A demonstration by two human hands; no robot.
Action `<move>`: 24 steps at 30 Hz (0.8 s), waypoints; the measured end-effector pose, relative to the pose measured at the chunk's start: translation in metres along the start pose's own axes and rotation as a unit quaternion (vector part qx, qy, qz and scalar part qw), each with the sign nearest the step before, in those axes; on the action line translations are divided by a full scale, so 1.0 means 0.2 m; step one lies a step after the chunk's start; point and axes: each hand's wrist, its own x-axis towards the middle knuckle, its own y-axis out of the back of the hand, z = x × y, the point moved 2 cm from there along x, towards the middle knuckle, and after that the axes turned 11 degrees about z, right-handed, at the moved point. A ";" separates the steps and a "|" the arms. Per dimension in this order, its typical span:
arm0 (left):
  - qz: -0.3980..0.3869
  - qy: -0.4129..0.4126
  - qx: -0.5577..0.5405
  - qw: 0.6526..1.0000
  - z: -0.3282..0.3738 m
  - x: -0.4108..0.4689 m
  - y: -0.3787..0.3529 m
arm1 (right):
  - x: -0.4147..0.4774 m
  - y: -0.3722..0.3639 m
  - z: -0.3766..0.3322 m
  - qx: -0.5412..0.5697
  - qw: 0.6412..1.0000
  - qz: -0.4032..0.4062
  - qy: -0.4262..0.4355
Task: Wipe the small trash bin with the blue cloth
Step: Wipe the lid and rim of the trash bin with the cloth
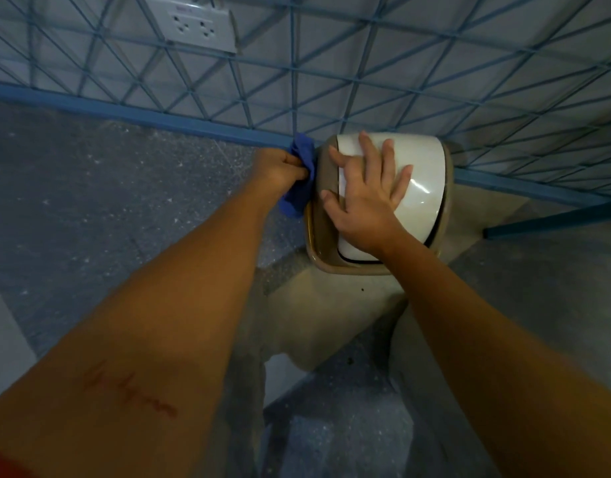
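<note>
- Our left hand (pixel 281 170) pinches the blue cloth (pixel 297 198) against the small trash bin (pixel 323 243) — wiping looks underway.
- Our right hand (pixel 366 201), fingers spread, steadies the lid (pixel 424 174); other sides likely remain.

— Where does the view look from?
— From the person's head, steeply down and forward, onto the floor (pixel 90 188) where its far edge meets the wall (pixel 435 81).
— How near?
— Near. The left forearm (pixel 180 288) and right forearm (pixel 469 322) run in from the bottom edge to the small trash bin (pixel 431 174), just above the frame's middle.
— And the lens?
— Wide: the wall's lines bend toward the edges.
</note>
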 end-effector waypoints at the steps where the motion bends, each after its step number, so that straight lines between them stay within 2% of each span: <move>1: -0.017 0.008 0.007 1.000 -0.03 -0.03 0.00 | 0.00 0.00 0.00 0.002 1.000 -0.002 0.000; 5: -0.023 0.060 -0.004 0.998 -0.18 -0.24 -0.03 | 0.00 0.01 -0.01 0.012 1.000 -0.005 -0.002; 10: 0.073 0.169 -0.102 0.978 -0.31 -0.51 -0.16 | -0.01 0.02 -0.01 0.016 1.000 -0.004 -0.003; 13: 0.179 0.192 -0.163 0.951 -0.32 -0.65 -0.23 | -0.02 0.03 -0.01 0.020 1.000 -0.004 -0.003; 15: 0.222 0.205 -0.211 0.930 -0.31 -0.68 -0.27 | -0.01 0.03 -0.01 0.018 1.000 -0.003 -0.003; 21: 0.257 0.238 -0.261 0.900 -0.29 -0.77 -0.35 | -0.01 0.02 0.00 0.013 1.000 0.005 -0.002; 24: 0.264 0.233 -0.253 0.901 -0.29 -0.76 -0.36 | -0.01 0.02 0.00 0.016 1.000 0.014 -0.002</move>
